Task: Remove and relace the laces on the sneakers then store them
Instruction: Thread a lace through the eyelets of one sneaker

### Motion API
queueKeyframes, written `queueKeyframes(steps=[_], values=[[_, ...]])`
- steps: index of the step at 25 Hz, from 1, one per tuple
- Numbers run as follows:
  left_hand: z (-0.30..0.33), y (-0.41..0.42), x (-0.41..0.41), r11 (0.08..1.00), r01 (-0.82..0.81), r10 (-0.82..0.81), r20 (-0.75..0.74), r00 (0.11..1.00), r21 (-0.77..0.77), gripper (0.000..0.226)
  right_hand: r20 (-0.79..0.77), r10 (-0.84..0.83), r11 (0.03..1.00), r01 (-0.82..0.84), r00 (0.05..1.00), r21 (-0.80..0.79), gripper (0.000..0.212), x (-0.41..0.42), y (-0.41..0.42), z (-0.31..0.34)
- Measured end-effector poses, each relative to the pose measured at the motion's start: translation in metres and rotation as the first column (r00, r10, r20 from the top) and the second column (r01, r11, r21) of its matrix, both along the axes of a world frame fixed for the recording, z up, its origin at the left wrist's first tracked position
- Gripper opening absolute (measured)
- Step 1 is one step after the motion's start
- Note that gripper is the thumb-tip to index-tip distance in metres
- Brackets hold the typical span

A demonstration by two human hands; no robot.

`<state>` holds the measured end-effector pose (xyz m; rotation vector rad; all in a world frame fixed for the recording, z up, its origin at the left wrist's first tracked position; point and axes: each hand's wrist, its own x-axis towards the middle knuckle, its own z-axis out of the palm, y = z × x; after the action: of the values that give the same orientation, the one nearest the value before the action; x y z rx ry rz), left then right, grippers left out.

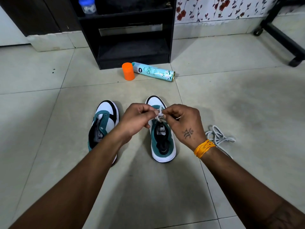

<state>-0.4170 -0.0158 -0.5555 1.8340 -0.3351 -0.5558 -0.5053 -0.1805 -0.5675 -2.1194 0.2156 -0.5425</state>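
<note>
Head view: teal-white sneaker (162, 138), white lace (159, 115) pinched

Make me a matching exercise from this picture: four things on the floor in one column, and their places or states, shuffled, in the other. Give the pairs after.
Things:
1. left sneaker
2. right sneaker
3. spray can
4. loose lace

States:
A. lying on its side in front of the black shelf
B. in a heap on the tiles, right of the right wrist
C. no lace in its eyelets
D. its lace pinched by both hands, left hand and right hand

Pairs: 1-C, 2-D, 3-A, 4-B
</note>
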Motion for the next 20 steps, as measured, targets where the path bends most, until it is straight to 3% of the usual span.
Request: queueKeyframes(steps=[3,5,14,20], values=[[-0.007,0.008,0.003,0.987,-0.028,-0.030,0.349,0.937,0.160,0.008,-0.061,-0.045,0.999,0.043,0.997,-0.029,0.013,-0.003,-0.013,-0.007],[-0.017,0.017,0.007,0.975,-0.057,-0.045,0.441,0.897,0.216,0.007,-0.114,-0.066,0.997,0.062,0.991,-0.035,0.014,-0.010,-0.017,-0.017],[-0.039,0.020,0.005,0.958,-0.096,-0.050,0.490,0.870,0.269,0.009,-0.199,-0.059,0.994,0.076,0.978,0.080,0.009,-0.018,-0.019,-0.037],[-0.031,0.020,0.003,0.974,-0.117,0.016,0.457,0.889,0.193,0.015,-0.118,-0.127,0.991,0.131,0.985,0.021,0.030,-0.018,-0.023,-0.019]])
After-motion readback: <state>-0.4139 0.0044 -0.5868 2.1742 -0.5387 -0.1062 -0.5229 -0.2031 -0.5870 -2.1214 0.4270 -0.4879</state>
